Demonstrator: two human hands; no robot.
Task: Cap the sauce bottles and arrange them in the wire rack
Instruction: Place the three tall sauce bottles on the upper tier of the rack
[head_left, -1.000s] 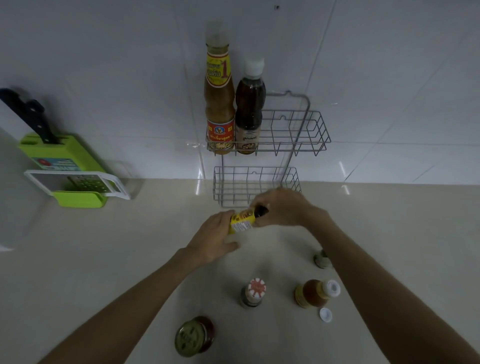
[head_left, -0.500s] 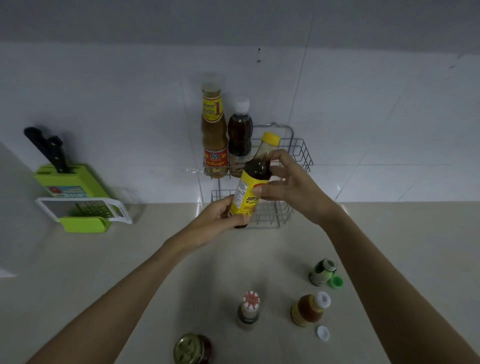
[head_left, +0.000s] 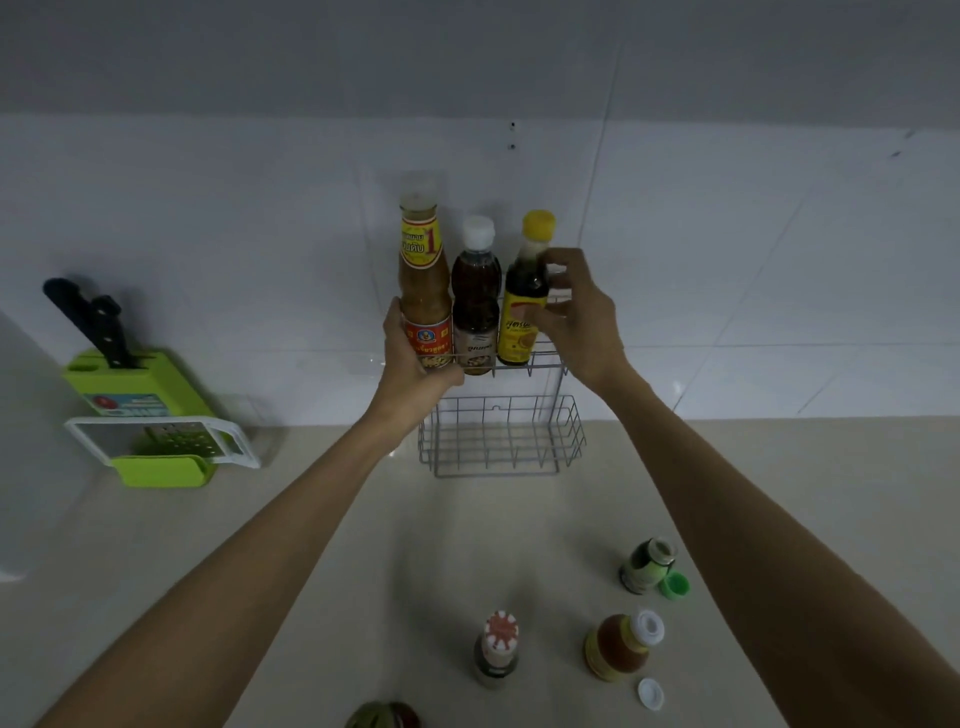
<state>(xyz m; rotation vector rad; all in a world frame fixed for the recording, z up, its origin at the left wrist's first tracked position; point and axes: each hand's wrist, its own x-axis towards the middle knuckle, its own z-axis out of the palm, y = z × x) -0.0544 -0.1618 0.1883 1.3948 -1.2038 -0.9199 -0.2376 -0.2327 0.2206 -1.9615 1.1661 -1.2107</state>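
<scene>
A two-tier wire rack (head_left: 501, 457) stands against the tiled wall. Its upper tier holds three capped bottles: a tall orange sauce bottle (head_left: 422, 283), a dark bottle with a white cap (head_left: 475, 296), and a dark bottle with a yellow cap and yellow label (head_left: 524, 301). My right hand (head_left: 576, 317) is wrapped around the yellow-capped bottle from the right. At the upper tier's left front corner, my left hand (head_left: 413, 364) grips the rack beside the orange bottle. The lower tier holds nothing.
On the counter near me stand a green-labelled bottle (head_left: 647, 566) with a loose green cap (head_left: 675, 585), an orange sauce bottle (head_left: 621, 647), a loose white cap (head_left: 650, 693), a red-and-white-capped bottle (head_left: 496, 649) and a jar (head_left: 382, 717). A green knife block (head_left: 140, 400) sits left.
The yellow-capped bottle went from mid-air above the counter up into the upper tier, to the right of the two bottles. My left hand left that bottle and took hold of the rack. The view tilted up.
</scene>
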